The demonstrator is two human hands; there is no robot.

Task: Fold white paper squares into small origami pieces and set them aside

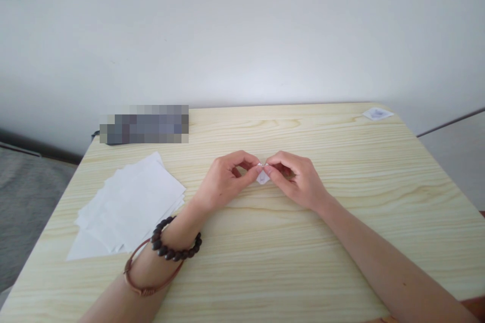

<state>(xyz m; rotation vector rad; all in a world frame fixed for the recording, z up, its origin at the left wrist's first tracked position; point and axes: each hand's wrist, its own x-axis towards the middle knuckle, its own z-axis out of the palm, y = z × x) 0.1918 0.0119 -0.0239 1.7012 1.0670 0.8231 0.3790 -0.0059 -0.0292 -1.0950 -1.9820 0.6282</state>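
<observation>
A small folded piece of white paper (262, 177) is pinched between my two hands above the middle of the table. My left hand (231, 176) grips its left side with thumb and forefinger, and a dark bead bracelet and a brown cord circle that wrist. On the other side, my right hand (297, 176) holds the paper's right edge the same way. The fingertips nearly meet at the top of the paper, hiding part of it. Faint grey marks show on its lower face.
A fanned stack of white paper sheets (132, 202) lies left of my left forearm. A blurred-out dark object (147, 127) rests at the back left. At the far right corner of the wooden table (280, 272) sits a folded white paper diamond (378, 113). A white wall (242, 35) rises behind.
</observation>
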